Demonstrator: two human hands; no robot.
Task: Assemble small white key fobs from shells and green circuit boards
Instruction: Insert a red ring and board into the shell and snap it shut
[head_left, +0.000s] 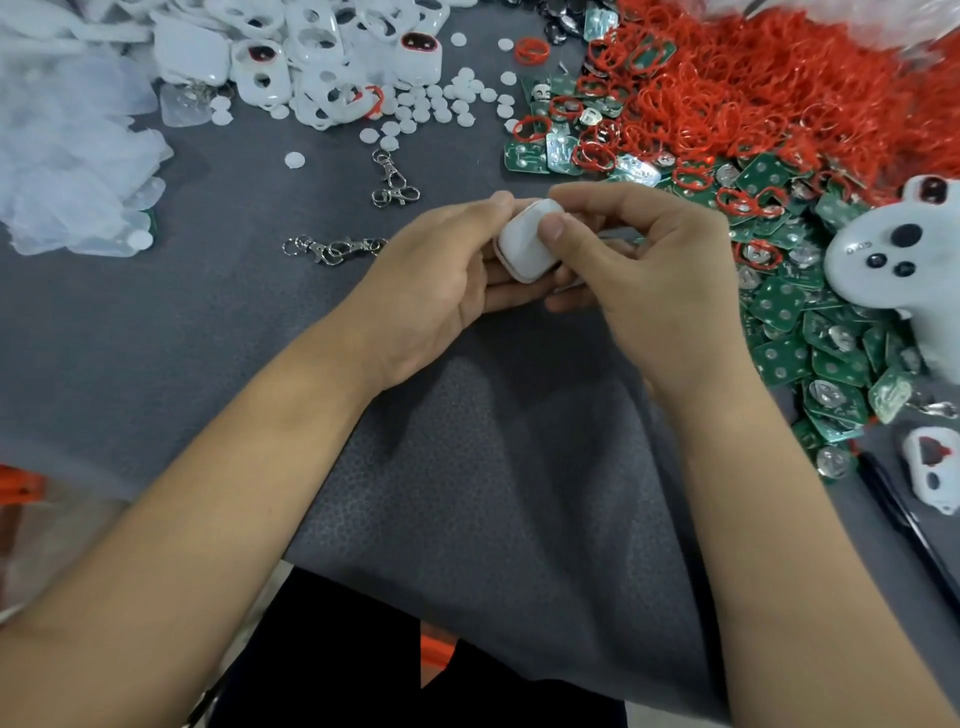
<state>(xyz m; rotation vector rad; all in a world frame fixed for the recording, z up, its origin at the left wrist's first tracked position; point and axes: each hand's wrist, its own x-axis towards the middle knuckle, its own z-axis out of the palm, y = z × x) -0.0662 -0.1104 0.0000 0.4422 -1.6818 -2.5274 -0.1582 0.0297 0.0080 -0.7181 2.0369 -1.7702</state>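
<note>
Toward the far left corner of the tabletop (260, 322) we see a heap of white shells (291, 57), with loose white round buttons (441, 104) just beside it and metal clasps (337, 249) nearer us. Our left hand (441, 291) cradles the white key fob (530, 241) from below and the side, fingers curled round it. Our right hand (639, 270) pinches the same fob, thumb pressed flat on its top face. The fob is held above the middle of the tabletop, between both hands.

We judge the halves are being squeezed shut. A thin seam shows along the lower edge, so uneven thumb pressure could leave one side unlatched, or pinch the board inside if it sits crooked; we cannot see the inside. The smooth shell could also slip and drop.

Along the right edge lie green circuit boards (789, 312), with red rings (753, 88) heaped at the far right corner; a dropped fob could land among them.
</note>
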